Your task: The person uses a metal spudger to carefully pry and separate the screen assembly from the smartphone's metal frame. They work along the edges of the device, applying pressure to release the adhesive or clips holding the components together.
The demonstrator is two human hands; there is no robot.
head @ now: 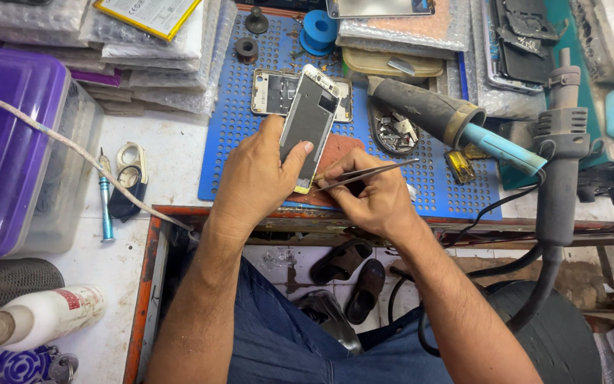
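We find the left hand point(254, 178) closed around an opened smartphone chassis point(310, 124), held tilted on its lower end over the blue perforated work mat point(236, 135) at the front of the desk point(172, 153). The thumb lies across the exposed inner face and the fingers wrap behind; the lower corner sits at or just above a reddish-brown pad point(339, 151), and we cannot tell whether it touches.

The right hand point(371, 195) is pinched shut on a pair of fine metal tweezers point(364, 174), whose working end we judge to be at the lower edge of the chassis, hidden by the fingers.

We judge the chassis to be light, thin and stiff, yet fragile: the inner face carries shields and small parts that should not bear pressure. The smooth metal edges look slippery, so the long side rails are the sound place to hold it, as the left hand does. The tweezers are light and springy, and need only a gentle pinch near mid-length.

Just behind the chassis lies a second phone frame point(273, 92). To the right we note a hot-air handpiece point(456, 121) with a teal nozzle end, resting beside a dish of small metal parts point(396, 131). A blue spool point(319, 30) stands at the far edge of the mat. Left of the mat lie a blue-handled screwdriver point(106, 203) and scissors point(129, 181), well apart from both hands.
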